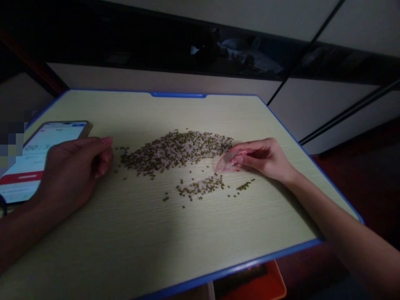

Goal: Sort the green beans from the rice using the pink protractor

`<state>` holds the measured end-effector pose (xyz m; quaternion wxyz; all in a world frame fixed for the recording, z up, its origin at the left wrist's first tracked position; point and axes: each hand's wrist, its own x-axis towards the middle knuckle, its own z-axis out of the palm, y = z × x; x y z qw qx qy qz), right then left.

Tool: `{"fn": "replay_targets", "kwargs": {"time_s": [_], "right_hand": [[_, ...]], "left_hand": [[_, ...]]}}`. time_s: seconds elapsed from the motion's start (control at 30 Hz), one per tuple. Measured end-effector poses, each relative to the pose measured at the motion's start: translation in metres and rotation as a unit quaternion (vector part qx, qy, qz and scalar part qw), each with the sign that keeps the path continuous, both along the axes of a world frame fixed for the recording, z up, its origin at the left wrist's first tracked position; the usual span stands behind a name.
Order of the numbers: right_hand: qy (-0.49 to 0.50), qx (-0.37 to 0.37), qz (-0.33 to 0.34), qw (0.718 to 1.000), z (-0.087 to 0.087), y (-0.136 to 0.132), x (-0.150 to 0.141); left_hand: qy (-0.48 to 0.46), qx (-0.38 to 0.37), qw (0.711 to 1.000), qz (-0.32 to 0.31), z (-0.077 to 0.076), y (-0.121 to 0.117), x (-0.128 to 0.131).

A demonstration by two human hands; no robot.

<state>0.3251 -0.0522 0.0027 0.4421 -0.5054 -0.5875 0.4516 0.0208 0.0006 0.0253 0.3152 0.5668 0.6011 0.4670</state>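
Note:
A heap of small green beans mixed with white grains (175, 150) lies spread across the middle of a pale wooden table (131, 233). A smaller patch of the same mix (201, 186) lies just in front of it. My right hand (262, 158) rests at the heap's right end, fingers pinched on a small clear plastic piece (225, 162) that touches the tabletop. My left hand (73, 171) lies on the table left of the heap, fingers loosely curled with nothing visible in them.
A lit phone (37, 154) showing a timer screen lies at the table's left edge, partly behind my left hand. The table has a blue rim (237, 266). An orange object (259, 287) sits below the front edge. Dark cabinets stand behind.

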Motion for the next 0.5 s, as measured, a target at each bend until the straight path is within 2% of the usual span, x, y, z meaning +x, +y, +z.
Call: {"fn": "replay_targets", "kwargs": {"time_s": [0.13, 0.3, 0.5], "right_hand": [[0.005, 0.010, 0.031, 0.999, -0.0011, 0.0024, -0.0003], [-0.007, 0.028, 0.056, 0.998, 0.0003, 0.0023, 0.0031], [-0.016, 0.024, 0.074, 0.997, 0.0050, -0.0010, 0.0086]], "left_hand": [[-0.081, -0.059, 0.995, 0.020, -0.0008, -0.0001, -0.0007], [-0.099, -0.039, 0.994, 0.006, -0.0054, 0.0030, -0.0056], [-0.085, -0.040, 0.996, 0.009, -0.0032, 0.0019, -0.0023]]}}
